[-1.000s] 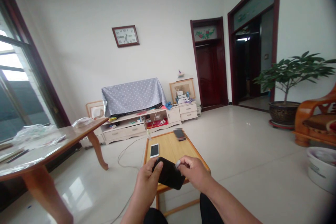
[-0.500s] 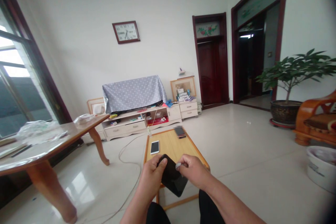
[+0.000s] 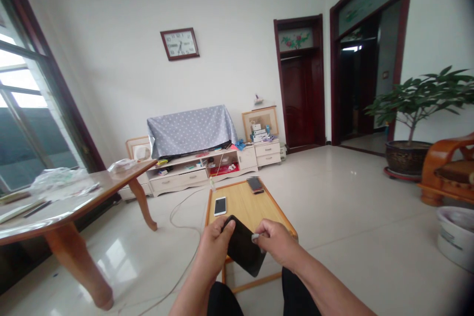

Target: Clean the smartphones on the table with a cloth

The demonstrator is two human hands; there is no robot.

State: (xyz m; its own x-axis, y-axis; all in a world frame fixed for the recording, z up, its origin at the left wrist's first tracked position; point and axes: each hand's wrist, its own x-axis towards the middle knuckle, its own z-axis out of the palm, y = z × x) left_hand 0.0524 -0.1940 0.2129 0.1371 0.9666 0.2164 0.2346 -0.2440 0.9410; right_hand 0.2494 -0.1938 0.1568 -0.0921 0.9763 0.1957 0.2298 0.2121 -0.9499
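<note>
My left hand (image 3: 216,239) grips a black phone (image 3: 244,249) by its left edge, thumb on the dark glossy face. The phone is tilted above the near end of a low wooden table (image 3: 240,197). At its right side, my right hand (image 3: 274,238) is closed on a small pale grey wad (image 3: 255,238), which looks like a cloth or wipe. Most of that wad is hidden by the fingers. A white phone (image 3: 219,206) with a dark screen lies on the table, beyond my left hand. Farther back sits a dark, pixelated object (image 3: 255,184).
A small bottle (image 3: 212,183) stands at the table's far left corner. To the left is a larger wooden table (image 3: 74,207) with plastic bags. A cable (image 3: 174,215) runs along the floor. At right are a white bucket (image 3: 455,237), a wooden chair and a potted plant (image 3: 407,155).
My right hand has shifted slightly right and down along the black phone's face with the grey wad. The left hand keeps its hold. The whole view has shifted a little.
</note>
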